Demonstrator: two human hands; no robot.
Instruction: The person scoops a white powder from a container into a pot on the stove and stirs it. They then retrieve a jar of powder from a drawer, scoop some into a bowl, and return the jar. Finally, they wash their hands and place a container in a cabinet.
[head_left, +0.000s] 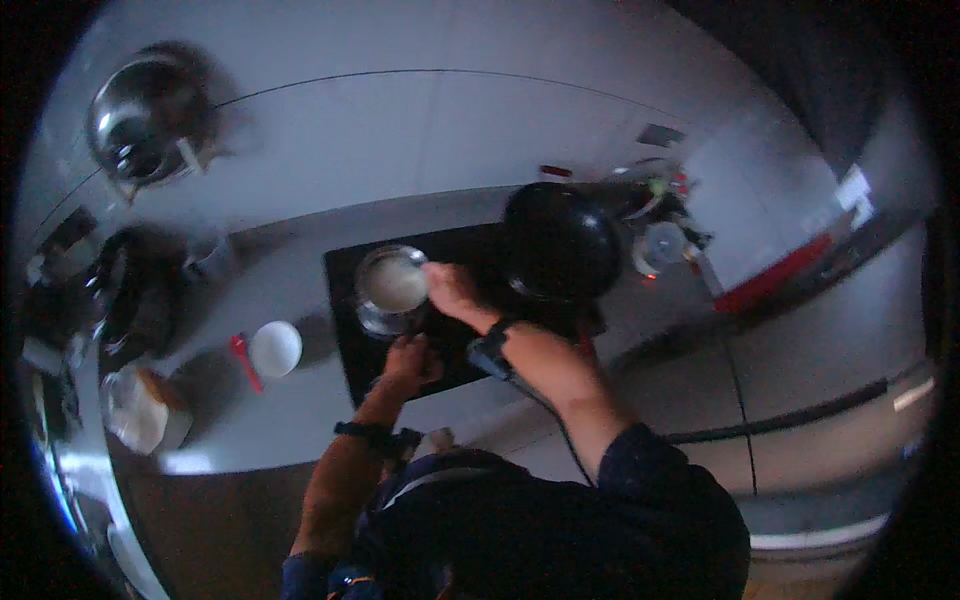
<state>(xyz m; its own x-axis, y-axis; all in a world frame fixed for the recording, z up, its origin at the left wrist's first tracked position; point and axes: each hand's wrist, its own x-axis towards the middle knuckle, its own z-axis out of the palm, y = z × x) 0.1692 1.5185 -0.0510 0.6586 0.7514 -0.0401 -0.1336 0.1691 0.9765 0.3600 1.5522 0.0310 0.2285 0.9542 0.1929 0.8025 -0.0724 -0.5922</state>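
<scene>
On the black cooktop (465, 255), at its left part, stands a metal pot (388, 321) with a whitish content (395, 283) inside. My right hand (448, 291) is at the pot's right rim, its fingers closed there; blur hides exactly what they grip. Close below the pot is my left hand (411, 364), with curled fingers; whether it holds a handle cannot be told. A large black pan or lid (561, 241) covers the right part of the cooktop. Left of the cooktop, a white bowl (275, 349) rests on the pale counter beside a red utensil (246, 364).
A clear container with whitish contents (142, 412) stands at the counter's left front. Dark cookware (142, 292) lies behind it. Right of the black pan are a clear cup (663, 246) and small clutter. A round shiny metal object (154, 116) is at upper left.
</scene>
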